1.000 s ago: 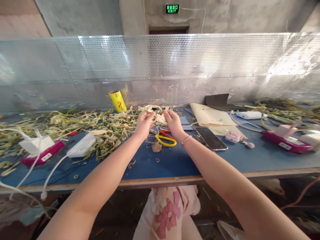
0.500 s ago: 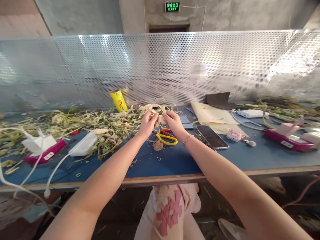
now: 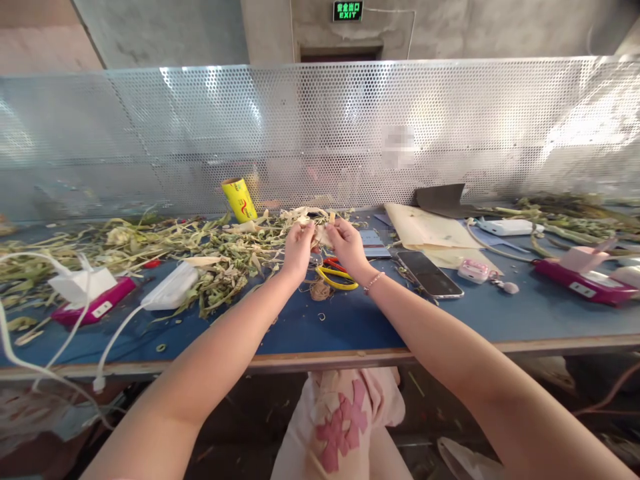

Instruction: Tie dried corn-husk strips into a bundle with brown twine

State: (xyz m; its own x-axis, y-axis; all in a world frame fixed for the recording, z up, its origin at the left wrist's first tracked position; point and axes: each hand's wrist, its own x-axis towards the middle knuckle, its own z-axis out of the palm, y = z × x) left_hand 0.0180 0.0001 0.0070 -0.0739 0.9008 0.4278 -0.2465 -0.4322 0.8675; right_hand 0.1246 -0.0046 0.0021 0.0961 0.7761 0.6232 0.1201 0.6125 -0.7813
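My left hand (image 3: 299, 250) and my right hand (image 3: 348, 245) are raised side by side over the blue table (image 3: 350, 320), fingers pinched on a pale dried leaf strip (image 3: 323, 233) held between them. Right below the hands lie yellow-and-red handled scissors (image 3: 336, 275) and a small tangle of twine (image 3: 320, 290). A bracelet is on my right wrist. More pale strips (image 3: 303, 215) are heaped just beyond the hands.
Green and pale plant trimmings (image 3: 150, 247) cover the left of the table, with a yellow roll (image 3: 239, 199) behind. A phone (image 3: 431, 274), brown paper (image 3: 430, 233), pink devices (image 3: 585, 283), white chargers (image 3: 167, 288) and cables lie around. A perforated metal screen (image 3: 320, 133) closes the back.
Both hands have risen slightly and drawn closer together, still working the same leaf strip. The view shifted a little rightward.
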